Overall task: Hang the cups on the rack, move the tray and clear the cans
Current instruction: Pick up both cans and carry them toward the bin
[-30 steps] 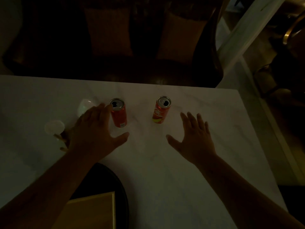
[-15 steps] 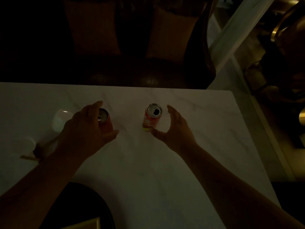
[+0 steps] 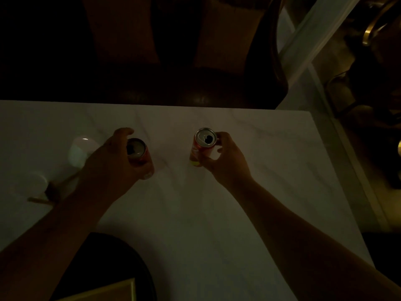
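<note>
Two opened red drink cans stand on a white marble table (image 3: pixel 195 213) in dim light. My left hand (image 3: pixel 110 164) is wrapped around the left can (image 3: pixel 136 149), covering most of its side. My right hand (image 3: pixel 223 161) grips the right can (image 3: pixel 204 141) from the right, fingers curled round its body. Two white cups (image 3: pixel 80 152) hang on a small wooden rack (image 3: pixel 52 192) at the left, partly behind my left forearm; the lower cup (image 3: pixel 38 181) is faint. A dark oval tray (image 3: pixel 130 268) lies at the near edge.
A yellowish flat thing (image 3: pixel 108 292) rests on the tray. Dark wooden chairs (image 3: pixel 195 83) stand beyond the table's far edge. The table's right edge (image 3: pixel 338 170) drops to a pale floor with gold-framed furniture (image 3: pixel 373 29).
Both hands reached forward from flat and open to closing round the cans, left on the left can, right on the right can. The view shifted slightly.
</note>
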{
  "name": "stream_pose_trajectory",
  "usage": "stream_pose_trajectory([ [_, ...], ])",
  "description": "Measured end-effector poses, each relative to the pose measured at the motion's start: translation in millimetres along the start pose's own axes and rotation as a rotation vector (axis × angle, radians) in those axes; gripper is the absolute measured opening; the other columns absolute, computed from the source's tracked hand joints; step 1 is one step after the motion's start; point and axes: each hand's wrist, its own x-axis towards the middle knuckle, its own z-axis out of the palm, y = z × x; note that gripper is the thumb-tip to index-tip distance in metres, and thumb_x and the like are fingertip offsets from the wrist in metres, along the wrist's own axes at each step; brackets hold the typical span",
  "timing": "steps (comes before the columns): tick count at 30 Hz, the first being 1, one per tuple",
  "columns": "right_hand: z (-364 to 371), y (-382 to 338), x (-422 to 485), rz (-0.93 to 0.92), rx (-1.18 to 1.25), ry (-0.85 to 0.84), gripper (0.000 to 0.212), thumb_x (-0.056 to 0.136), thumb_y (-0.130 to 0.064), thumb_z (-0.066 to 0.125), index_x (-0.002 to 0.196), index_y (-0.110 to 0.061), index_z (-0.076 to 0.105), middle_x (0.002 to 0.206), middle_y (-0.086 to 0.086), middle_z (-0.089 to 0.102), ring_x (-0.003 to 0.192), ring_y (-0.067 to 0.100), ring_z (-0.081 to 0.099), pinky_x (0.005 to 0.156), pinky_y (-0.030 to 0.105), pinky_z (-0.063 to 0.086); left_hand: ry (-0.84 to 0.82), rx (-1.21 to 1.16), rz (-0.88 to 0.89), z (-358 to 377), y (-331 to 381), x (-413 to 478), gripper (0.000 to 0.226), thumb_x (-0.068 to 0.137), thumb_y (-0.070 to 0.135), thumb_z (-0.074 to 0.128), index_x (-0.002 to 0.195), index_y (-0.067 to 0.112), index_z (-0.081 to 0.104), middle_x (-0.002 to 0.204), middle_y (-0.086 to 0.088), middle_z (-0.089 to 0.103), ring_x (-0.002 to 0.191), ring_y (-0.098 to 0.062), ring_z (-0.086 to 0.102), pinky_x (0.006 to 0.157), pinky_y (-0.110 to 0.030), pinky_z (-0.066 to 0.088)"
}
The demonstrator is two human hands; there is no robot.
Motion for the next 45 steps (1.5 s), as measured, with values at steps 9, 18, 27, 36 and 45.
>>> stream_pose_trajectory([
  [9,4.7,-6.0,-2.7,-0.005,-0.003,-0.013,0.064,0.077,-0.057,0.086,0.126,-0.032,0.053,0.113,-0.018,0.061,0.098,0.009,0.061,0.067,0.019,0.043,-0.017,-0.127,0.013,-8.1,12.7,-24.3,0.076,0.057,0.042,0.097,0.118,0.027,0.054,0.105,0.004,0.069,0.093,-0.02,0.068,0.082,-0.041,0.056],
  [18,-0.2,-23.1,-35.2,-0.023,-0.01,-0.041,0.057,0.074,-0.06,0.085,0.11,-0.049,0.041,0.098,-0.033,0.053,0.086,-0.013,0.053,0.064,0.017,0.039,-0.056,-0.126,0.126,-21.3,16.0,-58.4,0.065,0.061,0.045,0.094,0.113,0.029,0.058,0.103,0.003,0.067,0.092,-0.019,0.067,0.079,-0.042,0.057],
  [27,-5.0,-23.5,-109.2,-0.05,-0.01,-0.098,0.06,0.072,-0.067,0.079,0.116,-0.038,0.05,0.111,-0.012,0.068,0.101,0.011,0.064,0.074,0.03,0.049,-0.056,-0.203,0.045,-22.3,-6.2,-112.4,0.083,0.057,0.057,0.088,0.126,0.039,0.046,0.113,0.008,0.067,0.103,-0.015,0.065,0.088,-0.044,0.055],
  [36,3.0,-35.5,-169.9,-0.087,0.03,-0.147,0.057,0.066,-0.073,0.071,0.115,-0.058,0.047,0.11,-0.027,0.069,0.102,-0.002,0.066,0.077,0.023,0.049,-0.087,-0.219,0.052,-32.0,-29.4,-164.8,0.064,0.066,0.05,0.093,0.117,0.036,0.057,0.111,0.012,0.066,0.099,-0.01,0.064,0.083,-0.043,0.057],
  [45,11.3,-53.1,-217.7,-0.122,0.063,-0.197,0.06,0.066,-0.067,0.075,0.117,-0.041,0.055,0.109,-0.019,0.072,0.102,0.004,0.068,0.085,0.033,0.056,-0.03,-0.18,0.047,-52.4,-52.4,-216.2,0.069,0.066,0.06,0.087,0.121,0.047,0.048,0.116,0.017,0.059,0.104,-0.01,0.06,0.085,-0.036,0.053],
])
